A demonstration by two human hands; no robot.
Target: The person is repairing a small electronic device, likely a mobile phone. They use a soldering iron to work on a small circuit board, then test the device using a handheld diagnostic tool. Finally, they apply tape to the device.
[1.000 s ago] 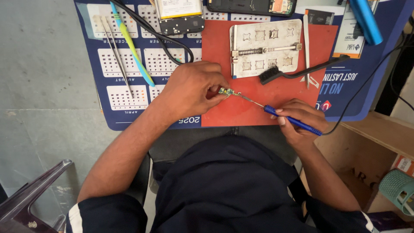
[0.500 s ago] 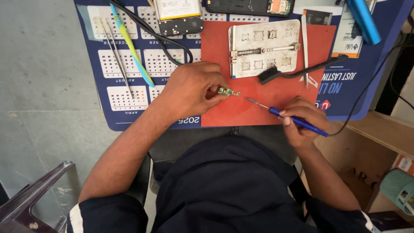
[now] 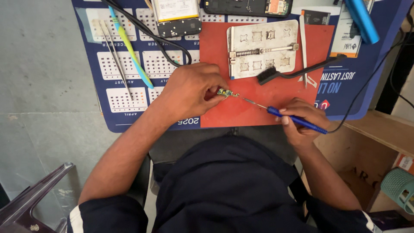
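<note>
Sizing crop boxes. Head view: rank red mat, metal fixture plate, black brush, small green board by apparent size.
1. red mat
2. metal fixture plate
3. black brush
4. small green board, partly hidden by the left hand

Grey concrete floor (image 3: pixel 43 86), wooden crate (image 3: pixel 371 142)

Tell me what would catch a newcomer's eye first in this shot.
Most striking is the red mat at the table's middle, where the left hand pinches a tiny green circuit board while the right hand aims a blue-handled soldering iron at it. Just beyond sit a metal board holder and a black brush, with a green and blue tool lying further left.
</note>
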